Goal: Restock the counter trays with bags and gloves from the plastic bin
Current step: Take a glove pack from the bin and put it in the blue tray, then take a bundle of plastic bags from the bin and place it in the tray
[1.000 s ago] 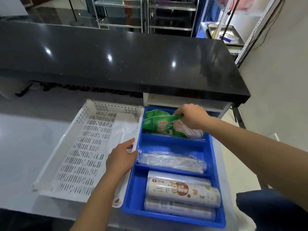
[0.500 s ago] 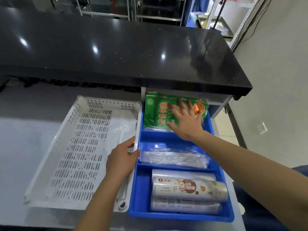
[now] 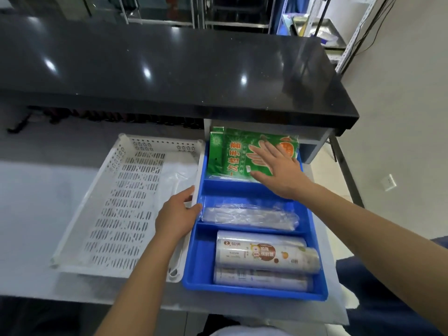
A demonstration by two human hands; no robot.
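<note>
We see our right hand [image 3: 278, 170] spread flat, fingers splayed, palm down on the green glove packs [image 3: 232, 156] that fill the far compartment of the blue tray [image 3: 198, 270]; it presses on them and grips nothing. The packs lean toward the far wall, their top edge rising above the tray rim. Our left hand [image 3: 177, 217] curls around the near right rim of the white perforated bin [image 3: 121, 209], thumb against the blue tray's left wall, holding the rim. The bin sits just left of the tray, touching it, with a thin clear plastic sheet [image 3: 179, 175] lying along its right side. In the tray's middle compartment lies a clear bag bundle [image 3: 249, 215]; the near compartment holds stacked rolls [image 3: 264, 258] of film. Both containers rest on the pale table [image 3: 36, 202], below a black counter [image 3: 169, 73].
</note>
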